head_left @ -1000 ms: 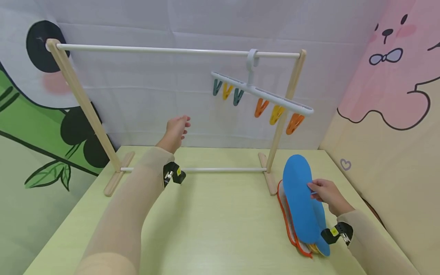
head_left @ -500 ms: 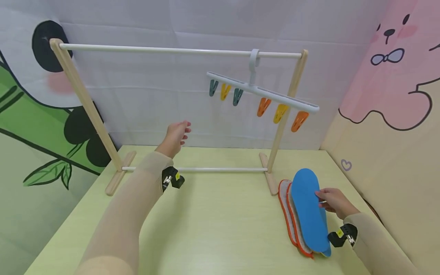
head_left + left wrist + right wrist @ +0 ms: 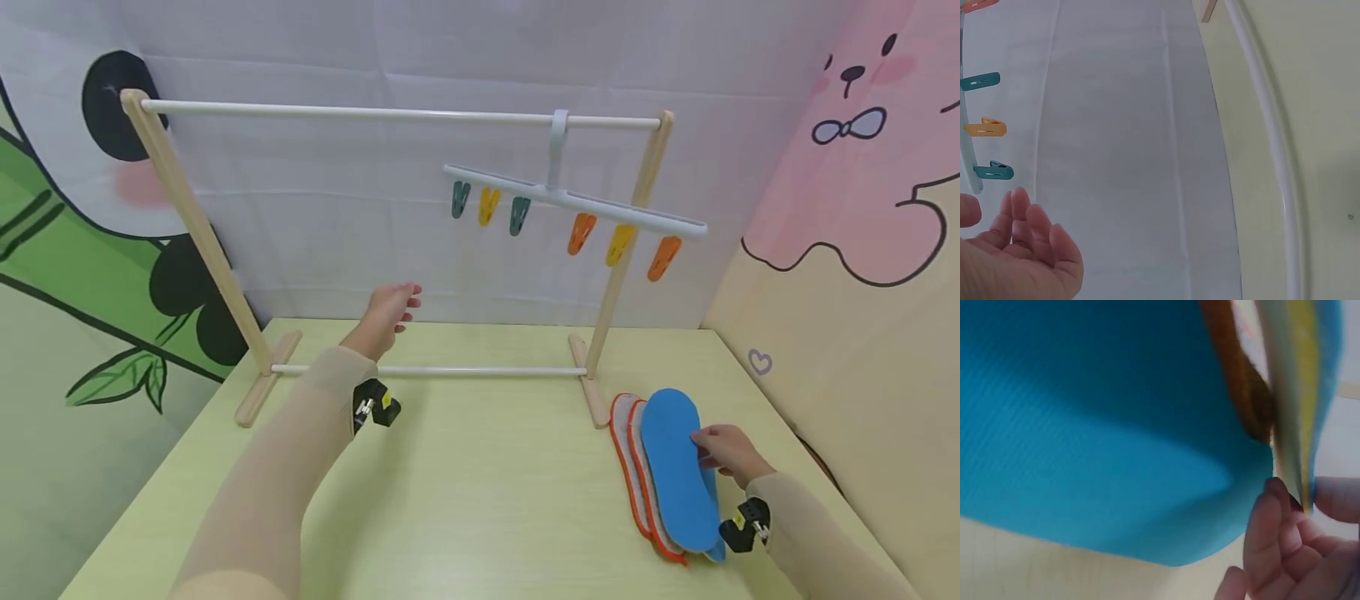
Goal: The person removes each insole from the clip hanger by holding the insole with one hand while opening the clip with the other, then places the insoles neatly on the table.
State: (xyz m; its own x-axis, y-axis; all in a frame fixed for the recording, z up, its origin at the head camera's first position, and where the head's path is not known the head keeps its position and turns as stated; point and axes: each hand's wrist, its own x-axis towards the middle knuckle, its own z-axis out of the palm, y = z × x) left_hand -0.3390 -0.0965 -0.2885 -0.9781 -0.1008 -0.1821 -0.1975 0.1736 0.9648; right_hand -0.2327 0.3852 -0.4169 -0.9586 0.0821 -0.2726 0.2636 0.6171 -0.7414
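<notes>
My right hand [image 3: 729,452] pinches the edge of a blue insole [image 3: 675,475] between thumb and fingers. In the right wrist view the pinched insole [image 3: 1310,412] stands on edge, showing blue and yellow layers, with another blue insole [image 3: 1085,444] beside it. Grey insoles with red edging [image 3: 630,467] lie overlapped on the table, to the left of the blue one. My left hand [image 3: 387,312] hovers in the air left of the clip hanger [image 3: 555,196], fingers loosely bent and holding nothing. In the left wrist view that hand [image 3: 1029,256] is below the hanging clothespins [image 3: 985,129].
A wooden rack with a white top rail [image 3: 352,112] and lower rail [image 3: 480,372] stands across the table [image 3: 465,500]. The hanger hooks over the top rail near its right end, carrying several teal, yellow and orange pegs [image 3: 582,233]. Cloth backdrops [image 3: 300,242] stand behind.
My right hand has lowered the blue insole towards the pile, slightly to the right. The left hand has sunk a little. The hanger has turned on the rail.
</notes>
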